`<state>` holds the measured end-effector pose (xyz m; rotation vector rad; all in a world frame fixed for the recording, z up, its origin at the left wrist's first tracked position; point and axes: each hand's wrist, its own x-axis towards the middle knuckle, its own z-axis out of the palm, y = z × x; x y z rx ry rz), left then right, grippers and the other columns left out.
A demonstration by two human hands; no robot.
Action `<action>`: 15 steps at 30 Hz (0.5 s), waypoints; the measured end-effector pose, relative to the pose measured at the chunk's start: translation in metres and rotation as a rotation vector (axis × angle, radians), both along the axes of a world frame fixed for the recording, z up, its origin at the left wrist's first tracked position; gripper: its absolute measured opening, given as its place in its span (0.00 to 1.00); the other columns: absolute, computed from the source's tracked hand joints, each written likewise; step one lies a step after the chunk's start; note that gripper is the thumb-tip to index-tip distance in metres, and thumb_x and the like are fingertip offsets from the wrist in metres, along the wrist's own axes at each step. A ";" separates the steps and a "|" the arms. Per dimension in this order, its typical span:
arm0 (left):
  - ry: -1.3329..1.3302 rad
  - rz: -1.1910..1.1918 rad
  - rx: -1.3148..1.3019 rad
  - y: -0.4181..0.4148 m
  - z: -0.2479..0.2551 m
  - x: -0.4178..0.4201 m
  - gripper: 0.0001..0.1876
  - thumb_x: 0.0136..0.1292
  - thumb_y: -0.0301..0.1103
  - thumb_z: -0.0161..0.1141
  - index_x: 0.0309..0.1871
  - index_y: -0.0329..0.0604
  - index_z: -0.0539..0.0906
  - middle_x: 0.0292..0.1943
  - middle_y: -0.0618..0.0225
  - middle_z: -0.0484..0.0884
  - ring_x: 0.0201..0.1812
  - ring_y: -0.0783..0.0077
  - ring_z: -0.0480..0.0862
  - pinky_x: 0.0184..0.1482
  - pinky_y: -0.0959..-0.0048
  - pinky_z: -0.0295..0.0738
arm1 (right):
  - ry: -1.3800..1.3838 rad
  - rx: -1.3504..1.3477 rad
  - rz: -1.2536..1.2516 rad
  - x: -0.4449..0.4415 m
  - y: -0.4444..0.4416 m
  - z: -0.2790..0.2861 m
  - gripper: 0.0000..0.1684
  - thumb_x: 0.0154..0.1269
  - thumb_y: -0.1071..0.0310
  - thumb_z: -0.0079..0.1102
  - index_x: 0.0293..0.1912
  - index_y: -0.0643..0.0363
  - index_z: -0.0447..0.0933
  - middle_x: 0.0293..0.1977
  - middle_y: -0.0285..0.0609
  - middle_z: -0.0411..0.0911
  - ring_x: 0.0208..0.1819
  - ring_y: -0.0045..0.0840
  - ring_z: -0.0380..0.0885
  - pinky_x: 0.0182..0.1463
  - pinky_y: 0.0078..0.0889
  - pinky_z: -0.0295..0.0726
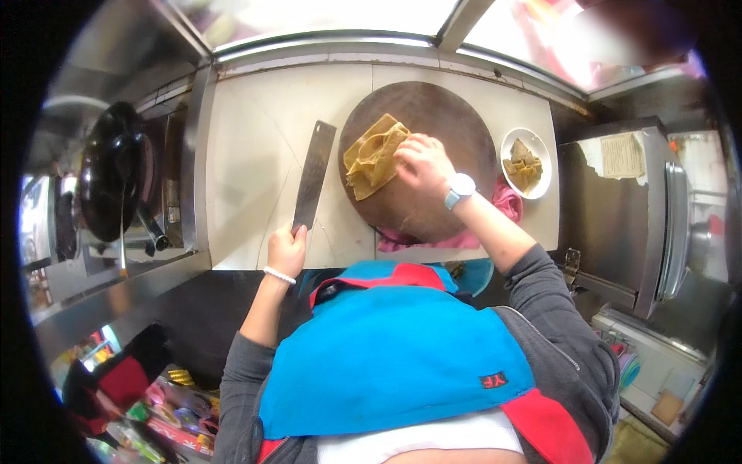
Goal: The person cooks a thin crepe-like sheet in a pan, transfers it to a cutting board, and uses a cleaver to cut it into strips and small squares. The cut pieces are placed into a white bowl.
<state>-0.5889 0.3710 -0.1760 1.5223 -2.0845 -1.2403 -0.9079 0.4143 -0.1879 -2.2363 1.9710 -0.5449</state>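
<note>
My left hand (287,250) grips the handle of a cleaver (316,171), its broad blade pointing away from me over the pale counter, left of the round cutting board (446,127). On the board's left part lies a folded, yellowish-brown sheet of food (375,159), perhaps tofu skin or tripe. The fingers of my right hand (426,162) touch its right edge; whether they pinch it cannot be told. To the board's right, a white oval plate (546,174) holds brown pieces of similar food (523,165).
A pink cloth (507,200) shows under and beside the board. A black wok (113,174) stands beyond the metal frame at the left. Window frames (324,49) border the counter's far side, and a metal cabinet (608,214) stands at the right.
</note>
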 end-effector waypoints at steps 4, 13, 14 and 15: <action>-0.013 -0.048 -0.045 -0.030 0.000 -0.025 0.09 0.58 0.30 0.53 0.37 0.33 0.78 0.26 0.48 0.79 0.30 0.55 0.81 0.33 0.65 0.71 | -0.036 0.134 -0.053 -0.022 -0.043 0.006 0.15 0.51 0.72 0.54 0.42 0.54 0.75 0.44 0.41 0.75 0.53 0.36 0.68 0.56 0.39 0.68; -0.037 0.037 0.025 -0.012 0.002 -0.031 0.09 0.59 0.29 0.53 0.38 0.32 0.79 0.25 0.54 0.80 0.27 0.66 0.79 0.32 0.69 0.71 | 0.114 0.596 0.144 -0.002 -0.123 -0.012 0.20 0.52 0.65 0.57 0.47 0.53 0.75 0.44 0.40 0.75 0.54 0.34 0.68 0.54 0.35 0.70; -0.004 0.046 0.028 -0.008 -0.006 -0.022 0.09 0.59 0.29 0.54 0.38 0.32 0.79 0.24 0.55 0.80 0.26 0.67 0.79 0.32 0.69 0.71 | 0.194 0.574 0.186 -0.001 -0.123 -0.012 0.19 0.51 0.64 0.58 0.46 0.53 0.76 0.44 0.39 0.75 0.53 0.33 0.68 0.52 0.34 0.70; 0.026 0.056 0.035 -0.003 -0.009 -0.017 0.09 0.59 0.29 0.54 0.38 0.32 0.79 0.24 0.56 0.80 0.26 0.68 0.78 0.31 0.70 0.71 | 0.241 0.543 0.238 0.001 -0.120 -0.015 0.17 0.51 0.64 0.58 0.44 0.53 0.76 0.42 0.39 0.75 0.52 0.33 0.68 0.51 0.33 0.70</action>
